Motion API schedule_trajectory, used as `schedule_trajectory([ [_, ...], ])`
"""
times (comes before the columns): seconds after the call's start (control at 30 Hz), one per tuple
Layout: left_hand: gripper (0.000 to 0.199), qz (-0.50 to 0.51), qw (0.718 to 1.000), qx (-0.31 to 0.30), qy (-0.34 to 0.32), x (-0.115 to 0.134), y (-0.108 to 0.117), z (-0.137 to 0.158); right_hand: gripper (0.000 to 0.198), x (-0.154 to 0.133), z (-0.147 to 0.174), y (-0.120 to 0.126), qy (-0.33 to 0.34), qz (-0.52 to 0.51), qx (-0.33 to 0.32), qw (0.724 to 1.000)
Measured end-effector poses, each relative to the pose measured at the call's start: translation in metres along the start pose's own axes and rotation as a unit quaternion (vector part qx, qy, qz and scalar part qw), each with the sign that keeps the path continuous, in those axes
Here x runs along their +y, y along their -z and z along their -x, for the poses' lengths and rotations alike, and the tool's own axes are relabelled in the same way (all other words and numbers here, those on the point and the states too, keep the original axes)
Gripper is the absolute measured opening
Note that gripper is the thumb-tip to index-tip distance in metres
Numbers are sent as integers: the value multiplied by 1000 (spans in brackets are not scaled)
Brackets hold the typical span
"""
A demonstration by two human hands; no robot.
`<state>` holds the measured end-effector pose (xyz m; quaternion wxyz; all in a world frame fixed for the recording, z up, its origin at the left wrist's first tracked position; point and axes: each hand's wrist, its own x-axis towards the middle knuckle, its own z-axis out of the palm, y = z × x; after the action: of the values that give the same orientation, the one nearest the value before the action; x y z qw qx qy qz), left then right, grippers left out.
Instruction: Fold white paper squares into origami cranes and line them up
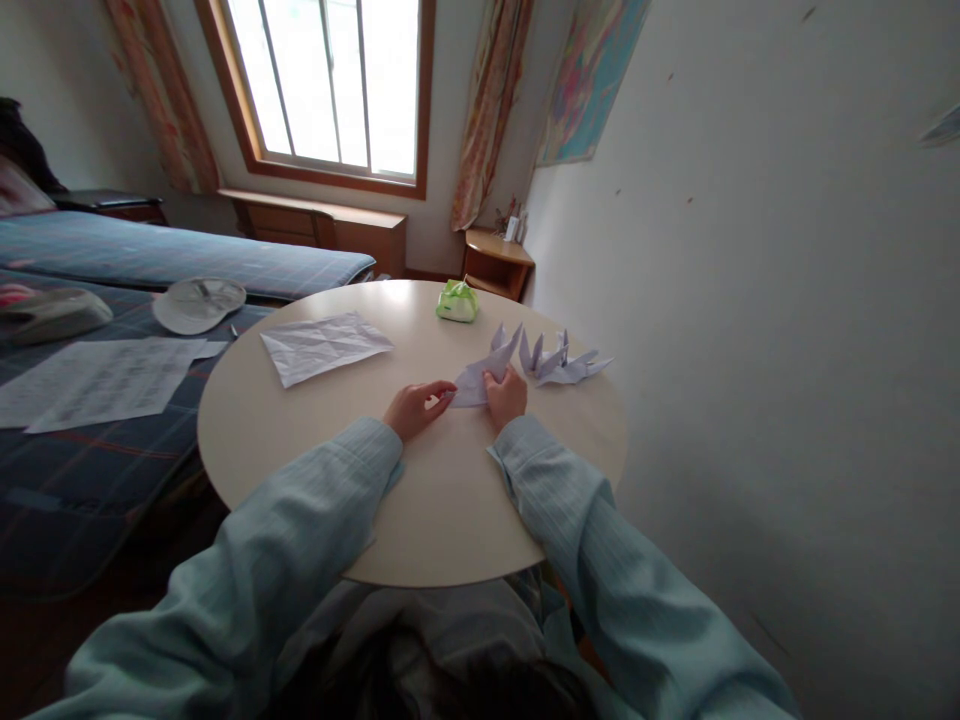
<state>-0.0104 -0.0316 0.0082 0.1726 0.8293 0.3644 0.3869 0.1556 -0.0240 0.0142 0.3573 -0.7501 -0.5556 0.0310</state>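
Observation:
Between my two hands, just above the round table (300, 450), is a white folded paper figure (471, 383). My right hand (508, 396) grips its right side, thumb on the near face; a pointed end rises up to the right. At its lower left tip, my left hand (420, 407) pinches the paper between thumb and fingertips. Several folded paper cranes (566, 362) stand close together just right of my right hand. A creased sheet of white paper (324, 346) lies flat at the table's left.
A green tissue pack (457, 301) sits at the table's far edge. On the bed (90, 480) to the left lie a pale cap (199, 305) and printed sheets (105, 382). The white wall (750, 350) runs close along the right side.

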Motion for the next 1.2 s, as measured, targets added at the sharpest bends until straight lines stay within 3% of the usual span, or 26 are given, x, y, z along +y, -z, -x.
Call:
schedule_trajectory([
  [0.23,24,28,995,82,44,-3,2,-3,26,-3,1,-3,18,-100,43,994],
  [0.53,30,64,973,194,104,-3,9,-7,26,-9,6,-1,36,-176,-1,984],
  [0.87,34,94,977,170,83,-4,7,-4,26,-8,4,-1,21,-176,14,984],
  [1.2,36,101,988,98,60,4,8,-1,30,-2,-2,-5,-7,-139,41,989],
])
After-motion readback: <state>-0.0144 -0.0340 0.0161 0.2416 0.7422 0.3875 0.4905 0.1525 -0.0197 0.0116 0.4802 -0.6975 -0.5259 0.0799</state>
